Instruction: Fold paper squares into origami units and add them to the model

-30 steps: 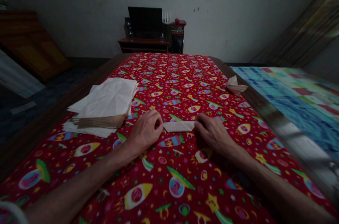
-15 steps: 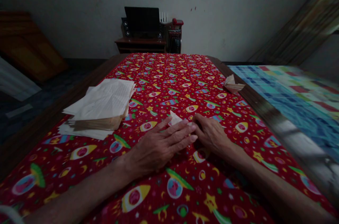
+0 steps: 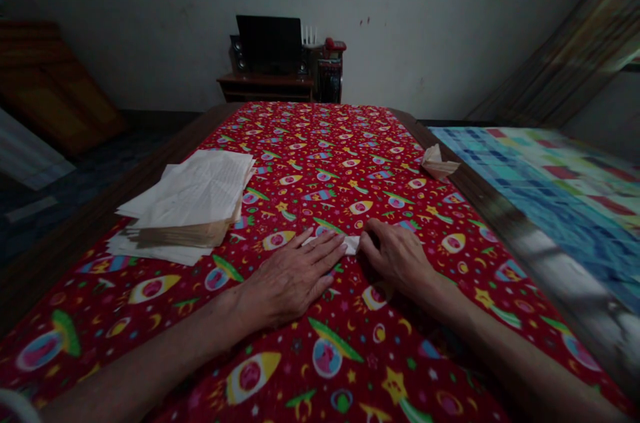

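A narrow strip of folded white paper [image 3: 353, 245] lies on the red patterned tablecloth [image 3: 320, 163], mostly covered by my hands. My left hand [image 3: 295, 273] rests flat across its left part, fingers stretched out. At the right end of the paper, my right hand [image 3: 397, 253] is closed, with thumb and curled fingers pinching it. To the left of my hands sits a stack of paper sheets [image 3: 195, 190], the top ones white and creased, the lower ones browner. A folded paper piece [image 3: 439, 163] stands near the table's right edge.
Beyond the far table end, a dark monitor [image 3: 270, 42] and speakers stand on a small desk [image 3: 265, 83], with a red telephone [image 3: 335, 45] beside them. A bed with a checked cover [image 3: 545, 190] lies to the right. A wooden cabinet [image 3: 55, 86] is at the left.
My left hand has slid slightly left and flattened over the paper. The paper's upright pointed tip is now down, and it appears as a flat strip. My right hand has barely moved.
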`<state>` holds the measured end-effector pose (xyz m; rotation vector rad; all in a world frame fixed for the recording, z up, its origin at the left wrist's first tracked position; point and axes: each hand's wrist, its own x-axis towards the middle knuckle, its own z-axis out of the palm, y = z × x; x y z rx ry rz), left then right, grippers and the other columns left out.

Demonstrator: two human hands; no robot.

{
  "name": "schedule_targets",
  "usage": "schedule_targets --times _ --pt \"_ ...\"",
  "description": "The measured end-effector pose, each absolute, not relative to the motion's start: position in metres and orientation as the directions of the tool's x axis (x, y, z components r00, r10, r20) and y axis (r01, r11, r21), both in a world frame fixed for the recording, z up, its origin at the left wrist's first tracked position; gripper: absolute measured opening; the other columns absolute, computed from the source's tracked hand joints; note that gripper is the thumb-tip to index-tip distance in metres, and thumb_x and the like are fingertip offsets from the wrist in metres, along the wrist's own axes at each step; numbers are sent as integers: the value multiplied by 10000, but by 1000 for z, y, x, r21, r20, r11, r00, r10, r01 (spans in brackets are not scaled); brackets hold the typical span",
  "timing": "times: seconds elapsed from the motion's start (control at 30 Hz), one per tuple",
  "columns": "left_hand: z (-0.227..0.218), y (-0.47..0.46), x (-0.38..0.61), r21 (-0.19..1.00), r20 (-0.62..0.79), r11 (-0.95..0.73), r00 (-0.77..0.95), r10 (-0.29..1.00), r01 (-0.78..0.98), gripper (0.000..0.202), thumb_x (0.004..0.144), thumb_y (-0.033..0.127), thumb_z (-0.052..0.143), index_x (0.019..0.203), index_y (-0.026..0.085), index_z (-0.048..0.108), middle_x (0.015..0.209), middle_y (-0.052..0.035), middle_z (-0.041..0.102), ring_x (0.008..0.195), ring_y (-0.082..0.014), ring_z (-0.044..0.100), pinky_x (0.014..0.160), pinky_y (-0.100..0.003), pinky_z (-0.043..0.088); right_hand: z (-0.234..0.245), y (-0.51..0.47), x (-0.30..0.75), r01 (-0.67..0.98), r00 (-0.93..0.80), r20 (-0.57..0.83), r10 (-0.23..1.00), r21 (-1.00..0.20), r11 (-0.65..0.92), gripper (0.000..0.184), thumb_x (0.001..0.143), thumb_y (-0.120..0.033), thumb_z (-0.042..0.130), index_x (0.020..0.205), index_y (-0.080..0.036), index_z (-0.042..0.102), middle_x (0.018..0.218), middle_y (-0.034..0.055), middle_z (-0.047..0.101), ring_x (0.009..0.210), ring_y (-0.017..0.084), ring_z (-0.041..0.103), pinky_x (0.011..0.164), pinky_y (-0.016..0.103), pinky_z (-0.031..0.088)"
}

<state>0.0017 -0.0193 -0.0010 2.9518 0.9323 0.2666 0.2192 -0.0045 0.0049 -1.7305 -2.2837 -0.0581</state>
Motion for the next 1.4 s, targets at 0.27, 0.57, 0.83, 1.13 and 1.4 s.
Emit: schedule_targets --times 0.27,0.57,0.83,1.13,1.4 --pt "0 -22 2 142 174 -812 793 584 566 426 970 300 347 1386 208 366 1461 -49 392 1388 -199 273 1148 -424 201 10 -30 208 734 -623 399 673 3 679 357 912 -152 361 1191 -126 582 1259 149 587 1149 262 533 959 436 426" --pt "2 -26 -5 110 158 -786 770 618 609 468 961 289 372 1417 203 317 1494 -50 330 1386 -185 279 1127 -398 249 -5 -44 229 681 -713 159 683 -77 728 628 960 -426 349 1480 -119 179 1526 100 205 1404 225 189 1137 457 250" --pt "1 -33 -30 44 205 -748 727 656 662 452 951 248 395 1401 223 365 1442 -38 419 1338 -194 375 1118 -416 273 -1 -43 234 688 -696 205 688 -84 721 544 945 -383 413 1438 -168 331 1469 94 352 1374 236 278 1119 478 278" --pt "1 -29 -37 132 297 -732 678 672 668 347 944 213 402 1268 189 524 1346 -53 535 1266 -197 460 1090 -412 341 -2 -37 238 721 -622 294 725 -145 677 341 953 -286 398 1245 -185 542 1319 103 552 1237 241 479 1039 480 348" --pt "1 0 -22 425 375 -649 530 760 631 250 913 236 496 1144 184 577 1022 -59 613 937 -163 595 832 -297 501 -6 -5 230 695 -573 363 734 -260 671 120 924 -253 437 920 -208 548 848 55 589 729 163 513 632 279 404"
